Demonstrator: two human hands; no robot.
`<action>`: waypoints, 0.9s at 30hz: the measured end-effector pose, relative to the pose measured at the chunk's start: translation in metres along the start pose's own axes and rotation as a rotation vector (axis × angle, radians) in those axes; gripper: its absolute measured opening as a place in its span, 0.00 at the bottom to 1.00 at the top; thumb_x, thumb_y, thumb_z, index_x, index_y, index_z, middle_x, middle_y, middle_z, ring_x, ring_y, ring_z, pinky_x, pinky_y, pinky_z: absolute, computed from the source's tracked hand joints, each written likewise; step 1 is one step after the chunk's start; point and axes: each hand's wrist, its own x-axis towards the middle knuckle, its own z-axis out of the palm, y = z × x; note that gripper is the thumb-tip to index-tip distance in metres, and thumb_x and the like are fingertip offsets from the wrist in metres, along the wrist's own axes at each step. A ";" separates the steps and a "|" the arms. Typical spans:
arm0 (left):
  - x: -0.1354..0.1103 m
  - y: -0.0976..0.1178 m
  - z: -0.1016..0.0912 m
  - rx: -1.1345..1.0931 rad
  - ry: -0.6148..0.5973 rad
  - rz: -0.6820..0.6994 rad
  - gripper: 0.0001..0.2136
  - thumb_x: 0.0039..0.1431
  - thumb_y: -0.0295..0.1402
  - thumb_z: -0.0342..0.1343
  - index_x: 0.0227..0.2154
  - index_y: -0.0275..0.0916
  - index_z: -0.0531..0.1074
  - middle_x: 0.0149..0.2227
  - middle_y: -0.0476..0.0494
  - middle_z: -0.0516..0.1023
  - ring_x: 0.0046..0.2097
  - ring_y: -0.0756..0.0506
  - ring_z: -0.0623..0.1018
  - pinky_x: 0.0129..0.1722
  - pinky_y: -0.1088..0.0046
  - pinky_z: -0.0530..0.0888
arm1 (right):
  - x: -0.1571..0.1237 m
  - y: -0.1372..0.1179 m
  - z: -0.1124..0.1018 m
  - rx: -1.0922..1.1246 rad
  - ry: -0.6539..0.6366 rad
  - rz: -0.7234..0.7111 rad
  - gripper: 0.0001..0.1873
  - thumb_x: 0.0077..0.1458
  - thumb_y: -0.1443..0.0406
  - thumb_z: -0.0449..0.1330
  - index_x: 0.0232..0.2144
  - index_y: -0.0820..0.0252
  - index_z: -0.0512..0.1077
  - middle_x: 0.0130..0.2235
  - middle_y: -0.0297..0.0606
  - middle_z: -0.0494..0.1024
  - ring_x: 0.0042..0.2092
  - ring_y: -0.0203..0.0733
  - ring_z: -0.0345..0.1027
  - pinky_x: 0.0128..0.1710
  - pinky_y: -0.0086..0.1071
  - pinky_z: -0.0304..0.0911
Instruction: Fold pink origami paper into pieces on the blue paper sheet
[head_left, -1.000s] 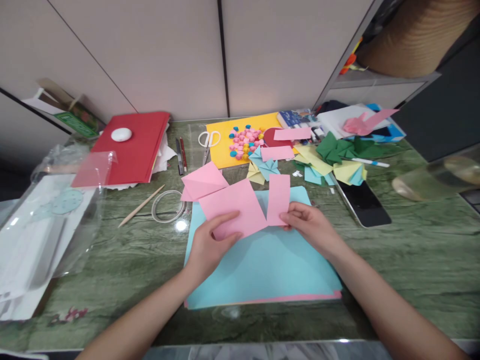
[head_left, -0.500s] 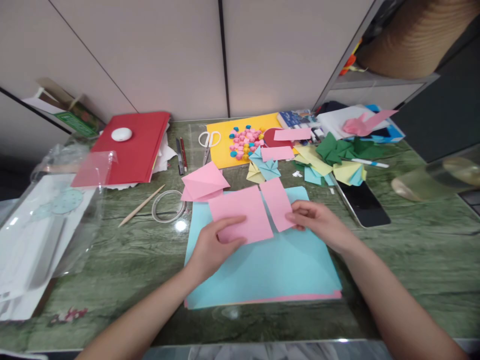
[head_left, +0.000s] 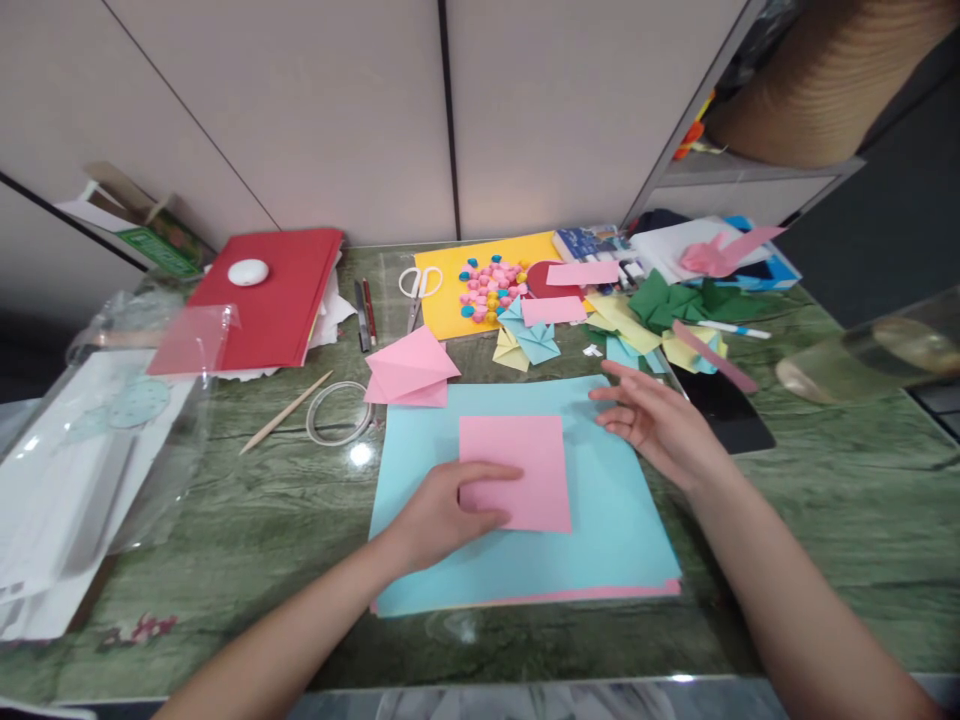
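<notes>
While the left grip point(head_left: 441, 515) holds pink card point(head_left: 541, 442) inside blue paper's point(head_left: 600, 545) edges, the right grip point(head_left: 664, 422) hangs loose.

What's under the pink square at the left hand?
Light-blue paper shows around the pink square; a pink edge peeks out beneath that paper. The part directly under the square is covered.

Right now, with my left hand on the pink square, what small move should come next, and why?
I'd probably bring your right hand to the right edge of the pink square: your left hand covers only its left part, over the blue sheet, while the right looks open and empty.
</notes>
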 end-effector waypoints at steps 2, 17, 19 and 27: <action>0.000 -0.001 0.000 -0.001 -0.011 -0.011 0.17 0.48 0.30 0.61 0.43 0.44 0.74 0.48 0.48 0.76 0.50 0.46 0.74 0.52 0.71 0.68 | -0.004 0.001 0.005 -0.044 -0.056 0.011 0.20 0.52 0.60 0.60 0.48 0.55 0.68 0.34 0.36 0.78 0.28 0.33 0.72 0.28 0.26 0.66; 0.004 -0.009 -0.001 -0.054 0.073 -0.058 0.17 0.49 0.29 0.60 0.45 0.43 0.73 0.51 0.47 0.74 0.53 0.43 0.71 0.56 0.65 0.64 | -0.018 0.005 0.011 -1.317 0.217 -0.476 0.13 0.55 0.59 0.54 0.38 0.60 0.72 0.32 0.42 0.75 0.33 0.45 0.68 0.34 0.39 0.62; 0.003 -0.009 -0.001 -0.051 0.078 -0.065 0.18 0.49 0.29 0.60 0.45 0.43 0.73 0.51 0.47 0.74 0.54 0.43 0.71 0.56 0.65 0.64 | -0.016 0.000 -0.003 -1.633 0.429 -0.624 0.17 0.53 0.61 0.54 0.44 0.61 0.70 0.41 0.50 0.73 0.43 0.55 0.65 0.38 0.44 0.60; 0.004 -0.007 -0.002 -0.022 0.068 -0.076 0.18 0.49 0.28 0.60 0.45 0.42 0.73 0.51 0.47 0.74 0.53 0.44 0.71 0.56 0.66 0.64 | -0.015 -0.010 -0.038 -1.864 0.559 -0.298 0.16 0.54 0.66 0.50 0.44 0.60 0.70 0.32 0.47 0.74 0.30 0.49 0.68 0.26 0.37 0.56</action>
